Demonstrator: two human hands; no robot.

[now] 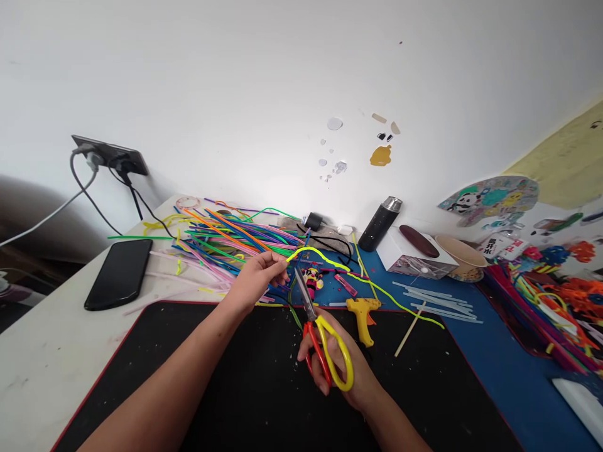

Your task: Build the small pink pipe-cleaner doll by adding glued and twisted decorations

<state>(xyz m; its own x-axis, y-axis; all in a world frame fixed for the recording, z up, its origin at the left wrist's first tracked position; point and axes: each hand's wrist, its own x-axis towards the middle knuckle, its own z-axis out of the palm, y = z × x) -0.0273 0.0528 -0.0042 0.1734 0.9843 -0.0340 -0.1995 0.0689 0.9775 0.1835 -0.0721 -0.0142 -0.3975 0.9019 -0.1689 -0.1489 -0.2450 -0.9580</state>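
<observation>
My left hand pinches one end of a bright yellow-green pipe cleaner, which arches up and trails away to the right over the mat. In my right hand is a pair of scissors with one red and one yellow handle, fingers through the loops. The blades point up, just right of my left fingertips and close to the pipe cleaner; whether they touch it I cannot tell. Behind the blades lies a small pink, black and yellow figure. A yellow glue gun rests to the right of the scissors.
Many coloured pipe cleaners are heaped at the back left, near a black phone. A black flask, a tissue box and clear glue sticks stand or lie at right. A wooden stick lies on the black mat.
</observation>
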